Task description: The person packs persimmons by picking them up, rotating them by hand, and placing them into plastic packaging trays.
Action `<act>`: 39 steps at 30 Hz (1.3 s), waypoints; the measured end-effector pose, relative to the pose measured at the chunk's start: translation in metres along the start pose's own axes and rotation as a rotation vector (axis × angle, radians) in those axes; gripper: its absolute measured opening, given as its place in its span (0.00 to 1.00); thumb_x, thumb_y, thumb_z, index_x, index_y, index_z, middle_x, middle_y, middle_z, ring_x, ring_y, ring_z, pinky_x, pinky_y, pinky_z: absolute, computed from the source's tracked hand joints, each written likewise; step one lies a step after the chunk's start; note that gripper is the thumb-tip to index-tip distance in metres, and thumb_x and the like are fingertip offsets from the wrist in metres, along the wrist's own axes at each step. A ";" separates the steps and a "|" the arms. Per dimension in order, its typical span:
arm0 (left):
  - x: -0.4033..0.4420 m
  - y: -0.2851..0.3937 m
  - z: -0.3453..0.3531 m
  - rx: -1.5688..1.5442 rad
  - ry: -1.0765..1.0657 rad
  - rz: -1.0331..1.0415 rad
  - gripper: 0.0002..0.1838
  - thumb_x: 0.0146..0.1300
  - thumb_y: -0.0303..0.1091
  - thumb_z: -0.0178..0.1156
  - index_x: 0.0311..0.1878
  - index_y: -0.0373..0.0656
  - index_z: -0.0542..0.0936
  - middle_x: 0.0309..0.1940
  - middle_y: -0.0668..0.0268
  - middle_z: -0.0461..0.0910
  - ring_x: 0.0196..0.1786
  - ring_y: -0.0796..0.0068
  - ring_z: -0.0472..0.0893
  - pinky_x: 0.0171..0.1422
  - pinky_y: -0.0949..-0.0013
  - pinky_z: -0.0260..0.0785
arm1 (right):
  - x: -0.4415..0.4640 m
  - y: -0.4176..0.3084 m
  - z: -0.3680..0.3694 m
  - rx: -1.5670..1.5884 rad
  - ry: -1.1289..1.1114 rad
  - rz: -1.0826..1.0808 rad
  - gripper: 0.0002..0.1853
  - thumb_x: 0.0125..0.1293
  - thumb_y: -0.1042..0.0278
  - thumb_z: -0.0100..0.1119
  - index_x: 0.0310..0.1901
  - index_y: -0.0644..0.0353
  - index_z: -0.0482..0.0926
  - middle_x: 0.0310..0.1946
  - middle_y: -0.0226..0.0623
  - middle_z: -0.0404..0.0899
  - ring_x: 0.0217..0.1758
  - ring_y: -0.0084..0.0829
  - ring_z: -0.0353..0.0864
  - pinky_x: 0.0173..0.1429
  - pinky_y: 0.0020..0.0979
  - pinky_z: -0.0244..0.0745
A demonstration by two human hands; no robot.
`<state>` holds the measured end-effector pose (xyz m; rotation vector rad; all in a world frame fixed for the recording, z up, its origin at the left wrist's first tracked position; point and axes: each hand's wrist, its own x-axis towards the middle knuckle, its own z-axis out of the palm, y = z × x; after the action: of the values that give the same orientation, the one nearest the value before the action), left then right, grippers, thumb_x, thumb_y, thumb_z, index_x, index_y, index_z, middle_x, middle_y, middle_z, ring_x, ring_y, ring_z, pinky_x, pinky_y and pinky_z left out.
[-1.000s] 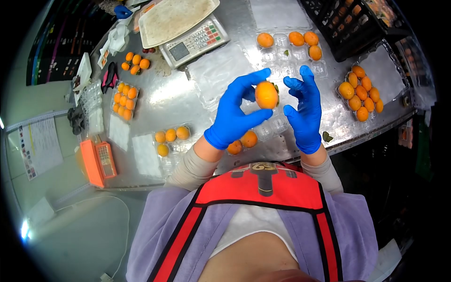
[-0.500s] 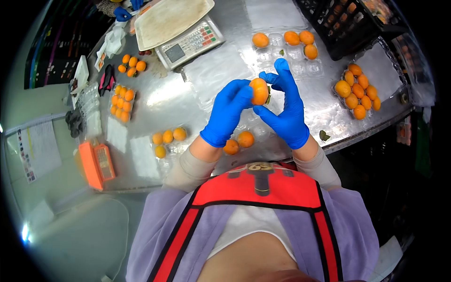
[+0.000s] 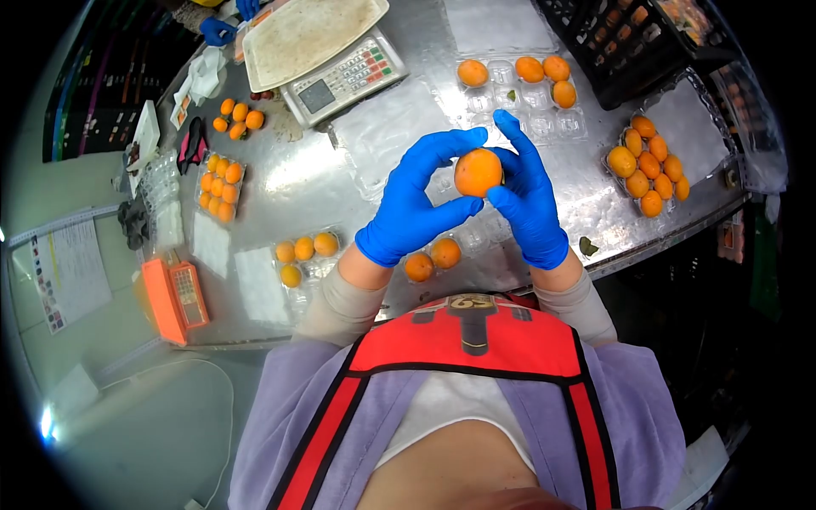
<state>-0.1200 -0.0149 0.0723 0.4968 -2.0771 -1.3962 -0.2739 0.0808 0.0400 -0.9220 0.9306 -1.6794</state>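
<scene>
An orange persimmon (image 3: 478,172) is held up between my two blue-gloved hands, over the metal table. My left hand (image 3: 418,197) curves around its left side, with the thumb below and fingertips above. On the other side, my right hand (image 3: 529,197) touches the fruit with thumb and fingers, the index finger pointing up. Below them, a clear tray (image 3: 478,240) with two persimmons (image 3: 432,260) is partly hidden by my hands. Beyond them lies another clear tray (image 3: 533,100) with several persimmons in its upper cups.
A scale (image 3: 344,76) stands at the back, a black crate (image 3: 625,51) at the back right. Filled trays lie right (image 3: 650,166) and left (image 3: 221,187). An orange device (image 3: 174,297) sits front left. Another person's gloved hand (image 3: 218,31) shows at the top left.
The persimmon has turned between my hands, so its leafy side no longer shows. My left fingers have spread wider around it, and my right hand has shifted slightly right since half a second ago.
</scene>
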 end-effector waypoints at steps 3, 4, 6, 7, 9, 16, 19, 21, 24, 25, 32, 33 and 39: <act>-0.001 0.000 0.004 -0.232 0.037 -0.132 0.32 0.51 0.31 0.70 0.61 0.44 0.72 0.60 0.63 0.73 0.59 0.69 0.74 0.63 0.65 0.66 | 0.000 0.000 -0.002 0.028 0.031 0.041 0.39 0.65 0.61 0.60 0.72 0.61 0.51 0.51 0.38 0.77 0.56 0.28 0.74 0.66 0.33 0.62; -0.001 0.000 0.005 -0.355 0.054 -0.193 0.31 0.51 0.31 0.70 0.60 0.43 0.72 0.60 0.63 0.74 0.59 0.70 0.74 0.63 0.65 0.66 | 0.000 0.001 -0.003 0.029 0.030 0.042 0.39 0.65 0.61 0.60 0.72 0.61 0.51 0.51 0.38 0.77 0.56 0.28 0.74 0.66 0.33 0.62; -0.001 0.001 0.007 -0.406 0.074 -0.213 0.32 0.51 0.31 0.70 0.60 0.42 0.72 0.60 0.63 0.74 0.58 0.70 0.74 0.63 0.65 0.66 | 0.001 0.005 -0.005 0.007 0.030 0.031 0.37 0.67 0.57 0.56 0.72 0.63 0.52 0.50 0.38 0.78 0.56 0.27 0.73 0.66 0.32 0.61; -0.001 0.001 0.007 -0.459 0.092 -0.231 0.32 0.51 0.31 0.71 0.60 0.42 0.72 0.59 0.63 0.74 0.58 0.70 0.75 0.63 0.65 0.66 | 0.000 0.005 -0.005 0.007 0.030 0.031 0.37 0.67 0.57 0.56 0.72 0.63 0.52 0.50 0.38 0.78 0.56 0.27 0.73 0.66 0.32 0.61; -0.001 0.001 0.007 -0.449 0.097 -0.234 0.32 0.51 0.31 0.71 0.61 0.41 0.71 0.59 0.63 0.74 0.58 0.70 0.75 0.63 0.65 0.66 | 0.000 0.004 -0.003 0.002 0.024 0.025 0.37 0.68 0.54 0.54 0.71 0.63 0.53 0.48 0.38 0.78 0.56 0.26 0.73 0.67 0.32 0.60; -0.006 -0.009 0.014 -0.364 0.120 -0.226 0.33 0.51 0.29 0.71 0.61 0.41 0.70 0.59 0.62 0.73 0.61 0.68 0.72 0.68 0.63 0.62 | 0.001 0.000 0.005 0.008 0.099 0.084 0.31 0.68 0.68 0.54 0.70 0.63 0.56 0.46 0.36 0.78 0.49 0.23 0.75 0.56 0.25 0.69; -0.005 -0.008 0.012 -0.303 0.097 -0.218 0.34 0.51 0.29 0.70 0.63 0.41 0.69 0.61 0.61 0.71 0.64 0.67 0.70 0.70 0.62 0.59 | 0.001 0.002 0.004 0.022 0.109 0.101 0.31 0.68 0.67 0.54 0.70 0.63 0.56 0.47 0.37 0.78 0.51 0.24 0.74 0.59 0.26 0.68; -0.005 -0.008 0.014 -0.237 0.088 -0.199 0.35 0.51 0.28 0.70 0.63 0.41 0.68 0.61 0.61 0.71 0.65 0.67 0.70 0.70 0.62 0.59 | 0.001 0.004 0.004 0.083 0.084 0.065 0.32 0.68 0.66 0.51 0.71 0.64 0.55 0.51 0.39 0.76 0.55 0.26 0.73 0.63 0.28 0.65; -0.004 -0.006 0.019 -0.202 0.110 -0.073 0.39 0.49 0.23 0.69 0.66 0.40 0.63 0.67 0.57 0.64 0.65 0.64 0.69 0.70 0.59 0.59 | 0.000 0.002 0.003 0.218 0.034 0.051 0.34 0.67 0.63 0.49 0.71 0.65 0.52 0.56 0.42 0.73 0.60 0.29 0.71 0.67 0.30 0.61; -0.001 -0.001 0.020 -0.188 0.129 -0.039 0.41 0.48 0.22 0.68 0.67 0.40 0.61 0.68 0.56 0.63 0.66 0.63 0.69 0.70 0.59 0.59 | 0.001 0.002 0.003 0.218 0.034 0.050 0.34 0.67 0.63 0.49 0.71 0.65 0.52 0.56 0.42 0.73 0.60 0.29 0.71 0.67 0.30 0.61; -0.001 0.010 0.021 0.051 0.136 0.058 0.40 0.46 0.23 0.66 0.67 0.43 0.64 0.69 0.54 0.63 0.69 0.58 0.66 0.70 0.60 0.58 | 0.002 0.000 0.003 0.351 -0.012 0.023 0.37 0.66 0.58 0.51 0.71 0.66 0.51 0.59 0.44 0.72 0.63 0.32 0.70 0.69 0.32 0.59; -0.001 0.010 0.021 0.051 0.137 0.056 0.40 0.46 0.23 0.66 0.67 0.43 0.64 0.69 0.54 0.63 0.69 0.58 0.66 0.70 0.60 0.58 | 0.002 0.000 0.004 0.304 0.011 -0.005 0.36 0.67 0.57 0.51 0.71 0.66 0.52 0.59 0.44 0.72 0.63 0.32 0.70 0.69 0.32 0.59; 0.006 0.014 0.025 0.338 0.145 0.221 0.41 0.46 0.22 0.67 0.67 0.39 0.63 0.64 0.52 0.68 0.61 0.59 0.74 0.66 0.59 0.63 | -0.001 -0.002 0.005 -0.201 0.183 -0.147 0.32 0.63 0.66 0.58 0.67 0.66 0.61 0.56 0.39 0.74 0.57 0.28 0.74 0.61 0.29 0.68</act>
<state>-0.1406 0.0041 0.0800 0.4709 -2.1798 -0.8631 -0.2704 0.0814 0.0440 -1.0021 1.1967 -1.8422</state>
